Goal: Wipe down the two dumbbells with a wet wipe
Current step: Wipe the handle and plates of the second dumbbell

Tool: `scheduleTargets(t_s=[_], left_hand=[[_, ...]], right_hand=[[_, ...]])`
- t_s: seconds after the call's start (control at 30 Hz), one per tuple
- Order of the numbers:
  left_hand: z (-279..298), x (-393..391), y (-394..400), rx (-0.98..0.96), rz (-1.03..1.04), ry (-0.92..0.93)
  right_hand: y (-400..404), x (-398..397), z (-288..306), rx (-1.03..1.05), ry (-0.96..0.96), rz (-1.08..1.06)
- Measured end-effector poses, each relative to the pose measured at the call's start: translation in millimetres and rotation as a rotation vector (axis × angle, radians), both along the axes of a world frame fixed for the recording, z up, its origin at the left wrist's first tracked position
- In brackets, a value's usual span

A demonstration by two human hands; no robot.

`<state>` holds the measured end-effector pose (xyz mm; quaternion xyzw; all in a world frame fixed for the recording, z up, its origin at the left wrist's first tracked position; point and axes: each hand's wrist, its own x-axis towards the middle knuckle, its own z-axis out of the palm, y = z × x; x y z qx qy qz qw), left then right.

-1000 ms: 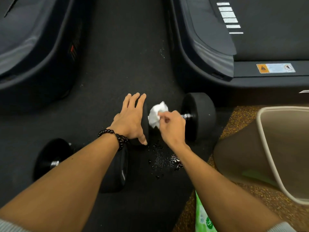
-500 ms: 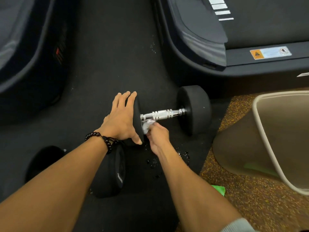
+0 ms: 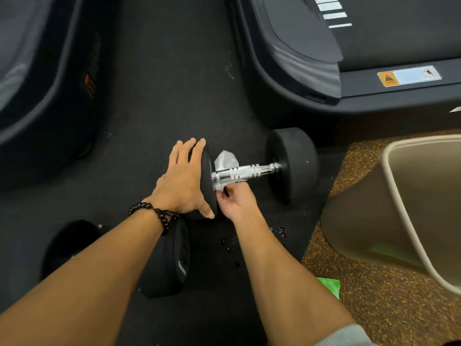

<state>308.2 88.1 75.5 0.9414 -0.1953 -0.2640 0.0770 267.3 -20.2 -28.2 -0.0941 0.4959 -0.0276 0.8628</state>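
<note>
Steadying the far dumbbell (image 3: 259, 171) on the dark rubber floor (image 3: 159, 116), the left hand (image 3: 183, 182) lies flat with straight fingers pressed on the outer face of its left head. Only the head view is given.

Head view: the right hand (image 3: 237, 199) pinches a crumpled white wet wipe (image 3: 224, 159) at the left end of the chrome handle, hard against the inner face of that head; the wipe loops behind the bar and shows again below it at the fingertips. Second dumbbell (image 3: 172, 258) lies nearer the body, mostly hidden under the left forearm, one head showing. Dark droplets or bits on the floor just below the right wrist; cannot tell which. Beige bin (image 3: 399, 196) at right on a speckled mat, a green packet (image 3: 329, 287) beside it, treadmill bases (image 3: 299, 71) beyond.

Judgement: handle wiping under way; near dumbbell's state unknown.

Risks: round heads may roll if the flat left palm slackens while the wipe drags. Knurled grip could snag and shred the thin wipe. Fingers sit in the narrow gap by the head, so a shift could nip them.
</note>
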Motion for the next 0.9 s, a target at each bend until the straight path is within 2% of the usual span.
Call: scheduleTargets(t_s=[0.17, 0.3, 0.43, 0.57, 0.63, 0.7, 0.77, 0.87, 0.9], left_hand=[[0, 0, 0, -0.012, 0.004, 0.008], [0, -1, -1, -0.005, 0.011, 0.015], [0, 0, -1, -0.007, 0.009, 0.021], [1, -1, 0, -0.015, 0.015, 0.029], [0, -1, 0, -0.011, 0.012, 0.023], [0, -1, 0, -0.007, 0.006, 0.018], [1, -2, 0, -0.008, 0.003, 0.018], [1, -2, 1, -0.008, 0.006, 0.021], [1, -2, 0, -0.009, 0.006, 0.024]], right_hand=[[-6, -37, -5, -0.026, 0.030, 0.025], [-8, -15, 3, 0.028, -0.053, -0.049], [-14, -16, 14, -0.074, 0.023, -0.082], [-29, -26, 21, -0.163, 0.055, -0.200], [-14, -20, 28, -0.270, 0.145, -0.123], [-3, -17, 29, -0.261, 0.105, -0.082], [-11, -16, 32, -0.337, 0.096, -0.037], [-30, -17, 42, -0.312, 0.138, -0.220], [-31, -20, 43, -0.349, 0.145, -0.191]])
